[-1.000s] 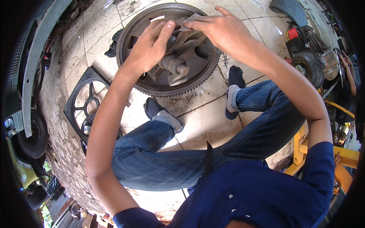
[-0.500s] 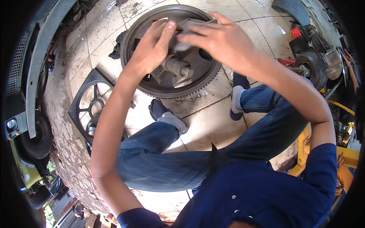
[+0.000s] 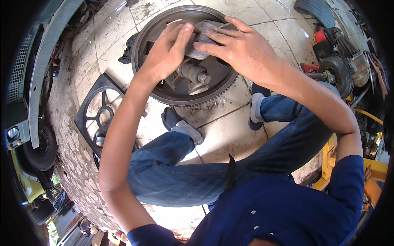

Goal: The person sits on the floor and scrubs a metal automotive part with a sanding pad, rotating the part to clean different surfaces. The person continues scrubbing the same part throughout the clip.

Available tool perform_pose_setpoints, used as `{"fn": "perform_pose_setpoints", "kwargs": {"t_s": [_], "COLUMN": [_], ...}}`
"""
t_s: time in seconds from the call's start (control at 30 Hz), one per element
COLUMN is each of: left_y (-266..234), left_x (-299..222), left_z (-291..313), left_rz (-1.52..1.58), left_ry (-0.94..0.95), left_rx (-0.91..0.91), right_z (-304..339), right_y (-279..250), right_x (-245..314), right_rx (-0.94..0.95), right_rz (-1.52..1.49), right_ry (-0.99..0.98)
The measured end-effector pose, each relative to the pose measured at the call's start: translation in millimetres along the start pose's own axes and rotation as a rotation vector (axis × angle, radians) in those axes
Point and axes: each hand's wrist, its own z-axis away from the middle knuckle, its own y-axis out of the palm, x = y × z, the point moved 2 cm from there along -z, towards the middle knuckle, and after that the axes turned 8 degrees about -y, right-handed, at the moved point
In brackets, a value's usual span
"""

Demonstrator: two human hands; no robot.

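Our right grip (image 3: 248, 50): fingers over flat grey pad (image 3: 200, 38), clamping unclear. Our left grip (image 3: 167, 51) alongside, closure also unclear. Round dark toothed metal flywheel (image 3: 221, 78) beneath both.

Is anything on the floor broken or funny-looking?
Yes. Some floor tiles left of the big toothed wheel show thin, crooked cracks, unlike the straight lines between tiles. Farther left, the brown ground looks rough and patchy.

the way lies open over floor tiles (image 3: 223, 131) between the shoes (image 3: 170, 117), blocked ahead by the toothed wheel (image 3: 215, 80).
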Motion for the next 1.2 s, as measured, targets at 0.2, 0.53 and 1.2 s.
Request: {"fn": "perform_pose_setpoints", "kwargs": {"t_s": [0.2, 0.53, 1.2], "left_y": [5.7, 7.2, 3.7], "left_x": [10.3, 9.9, 4.2], "left_z": [-2.5, -3.7, -2.9], "left_rz": [-0.105, 0.022, 0.063], "left_ry": [0.04, 0.029, 0.032], "left_rx": [-0.118, -0.065, -0.037], "right_z": [-0.2, -0.9, -5.0], "right_y": [10.7, 11.9, 0.5], "right_x": [-24.0, -27.1, -5.6], "right_rx": [0.104, 0.122, -0.079], "right_rz": [-0.063, -0.058, -0.007], "right_ry": [0.083, 0.044, -0.021]}}
